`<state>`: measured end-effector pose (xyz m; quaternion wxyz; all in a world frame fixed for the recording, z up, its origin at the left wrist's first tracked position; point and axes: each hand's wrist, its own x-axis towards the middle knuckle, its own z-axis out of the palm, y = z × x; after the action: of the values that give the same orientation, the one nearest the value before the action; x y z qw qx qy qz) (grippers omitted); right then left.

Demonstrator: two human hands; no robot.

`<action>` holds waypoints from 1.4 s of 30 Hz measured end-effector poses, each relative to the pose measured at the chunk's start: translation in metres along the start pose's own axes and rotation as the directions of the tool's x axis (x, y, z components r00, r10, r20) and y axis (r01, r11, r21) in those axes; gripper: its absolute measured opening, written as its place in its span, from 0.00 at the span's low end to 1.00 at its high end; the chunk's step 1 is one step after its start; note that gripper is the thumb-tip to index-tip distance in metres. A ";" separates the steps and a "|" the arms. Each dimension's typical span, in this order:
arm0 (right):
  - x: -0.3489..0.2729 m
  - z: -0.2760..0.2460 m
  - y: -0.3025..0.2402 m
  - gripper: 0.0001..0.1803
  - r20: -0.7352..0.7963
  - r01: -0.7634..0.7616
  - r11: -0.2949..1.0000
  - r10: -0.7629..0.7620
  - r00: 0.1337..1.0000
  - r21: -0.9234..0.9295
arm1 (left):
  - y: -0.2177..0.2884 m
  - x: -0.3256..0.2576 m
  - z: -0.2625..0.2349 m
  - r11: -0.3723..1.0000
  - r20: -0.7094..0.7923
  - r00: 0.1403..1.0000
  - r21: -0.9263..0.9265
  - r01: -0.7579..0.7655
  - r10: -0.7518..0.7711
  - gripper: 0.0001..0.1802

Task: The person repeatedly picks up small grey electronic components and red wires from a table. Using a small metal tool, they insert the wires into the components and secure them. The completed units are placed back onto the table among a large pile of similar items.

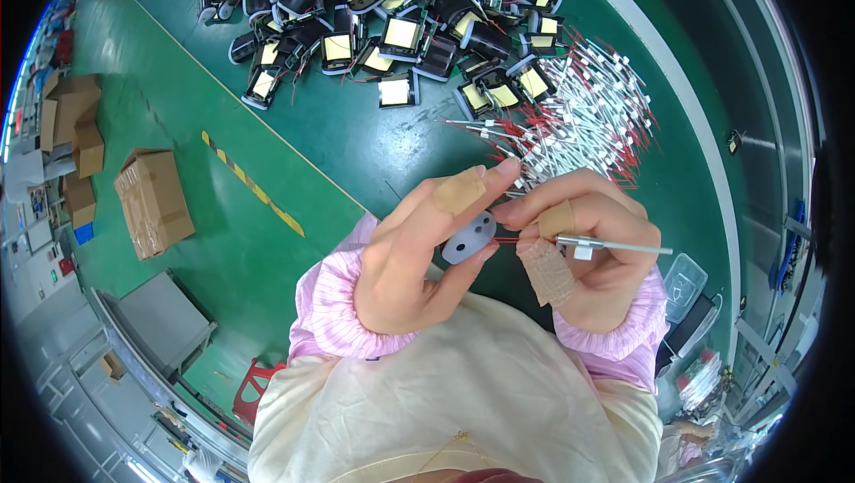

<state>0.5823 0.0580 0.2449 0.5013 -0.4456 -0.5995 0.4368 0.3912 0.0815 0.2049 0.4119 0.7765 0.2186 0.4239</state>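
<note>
My left hand is closed, thumb and fingers gripping a light grey, oval-ended part with several dark holes in its face. A bandage wraps one of its fingers. My right hand pinches a thin wire lead, which has a white sleeve, a small white tag and red wires. Those red wires run from the right fingertips to the grey part's edge; whether they enter it I cannot tell. Beyond my hands lies a heap of similar white-sleeved leads with red ends. Both hands are above the green tabletop.
A pile of black housings with yellow pads covers the table's far side. On the right, a clear plastic tray sits near the curved white edge. Cardboard boxes and a grey cart stand on the green floor to the left.
</note>
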 end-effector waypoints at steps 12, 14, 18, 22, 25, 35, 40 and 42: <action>0.001 -0.002 -0.003 0.11 0.062 0.061 0.990 -0.053 0.997 -0.130 | 0.006 0.000 -0.004 0.998 0.040 0.999 0.058 -0.031 0.029 0.49; 0.001 -0.002 -0.003 0.11 0.068 0.077 0.988 -0.069 0.995 -0.137 | 0.005 -0.001 -0.005 0.999 0.050 0.999 0.044 -0.025 0.023 0.48; 0.001 -0.003 -0.005 0.11 0.077 0.088 0.986 -0.077 0.994 -0.144 | 0.005 -0.002 -0.005 0.999 0.060 0.998 0.033 -0.009 0.007 0.46; -0.001 -0.002 -0.005 0.11 0.052 0.081 0.986 -0.074 0.996 -0.143 | 0.007 0.000 -0.006 1.000 0.068 0.998 0.025 0.010 -0.011 0.46; 0.000 -0.002 -0.005 0.11 0.057 0.094 0.985 -0.087 0.995 -0.144 | 0.007 0.000 -0.005 1.000 0.055 0.998 0.022 0.000 -0.002 0.46; -0.002 0.000 -0.004 0.11 0.059 0.100 0.985 -0.092 0.994 -0.143 | 0.005 -0.001 -0.003 0.998 0.059 0.998 0.046 -0.031 0.029 0.47; 0.000 -0.001 -0.005 0.10 0.087 0.124 0.979 -0.111 0.990 -0.162 | 0.008 -0.001 -0.005 0.998 0.086 0.996 0.060 0.008 -0.013 0.47; -0.001 0.000 -0.005 0.10 0.093 0.124 0.977 -0.109 0.990 -0.174 | 0.007 -0.001 -0.005 0.997 0.083 0.997 0.075 -0.011 0.005 0.48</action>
<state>0.5822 0.0564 0.2499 0.4587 -0.4344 -0.6818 0.3688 0.3869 0.0793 0.2118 0.3892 0.8093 0.2141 0.3844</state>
